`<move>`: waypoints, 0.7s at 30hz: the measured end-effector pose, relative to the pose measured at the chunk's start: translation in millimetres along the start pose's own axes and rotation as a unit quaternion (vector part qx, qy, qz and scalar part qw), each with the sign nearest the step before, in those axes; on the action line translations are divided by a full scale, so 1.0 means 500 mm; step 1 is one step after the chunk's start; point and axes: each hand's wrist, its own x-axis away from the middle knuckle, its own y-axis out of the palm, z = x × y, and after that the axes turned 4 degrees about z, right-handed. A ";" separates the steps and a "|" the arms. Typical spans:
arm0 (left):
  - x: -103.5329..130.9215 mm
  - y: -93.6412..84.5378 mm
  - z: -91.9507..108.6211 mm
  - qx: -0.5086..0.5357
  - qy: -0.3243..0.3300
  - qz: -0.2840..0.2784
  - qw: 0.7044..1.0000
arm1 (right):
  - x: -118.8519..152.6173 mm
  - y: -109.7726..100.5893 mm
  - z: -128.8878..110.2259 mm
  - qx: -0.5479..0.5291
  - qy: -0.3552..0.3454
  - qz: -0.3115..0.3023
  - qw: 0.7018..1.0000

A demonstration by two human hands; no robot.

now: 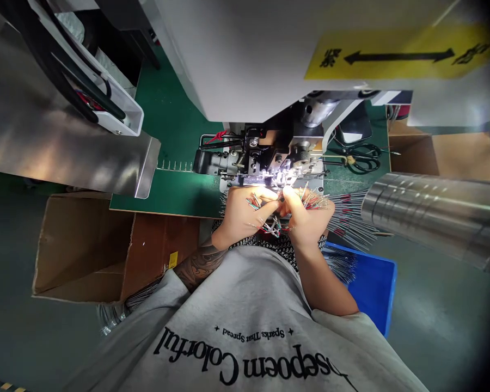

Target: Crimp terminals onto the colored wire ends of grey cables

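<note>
My left hand (245, 211) is closed with thumb and fingertips pinched at the lit front of a crimping machine (280, 155). Thin wires (273, 226) with red, green and white ends stick out around its fingers. Right beside it, my right hand (308, 215) is closed too, its fingertips almost touching the left ones under the bright light. A bundle of stripped wire ends (316, 200) fans out of that hand. Grey cables (349, 215) spread from behind it to the right. The exact wire between the fingertips is too small to make out.
A strip of metal terminals (175, 166) runs over the green table (167, 190) into the machine. Black scissors (363, 158) lie right of it. A metal cylinder (433, 218) juts in from the right. Cardboard boxes (81, 245) and a blue bin (375, 283) flank my body.
</note>
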 end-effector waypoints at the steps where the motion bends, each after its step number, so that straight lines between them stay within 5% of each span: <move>1: -0.002 0.002 0.002 0.004 -0.005 0.004 1.000 | -0.003 0.000 0.001 -0.004 0.002 0.001 1.000; 9: -0.007 0.021 -0.011 0.004 -0.049 0.065 0.997 | -0.030 0.001 0.000 0.026 0.028 -0.019 0.999; 21: 0.001 0.029 -0.017 -0.034 0.014 0.096 0.995 | -0.024 0.005 0.025 0.007 -0.036 0.034 0.999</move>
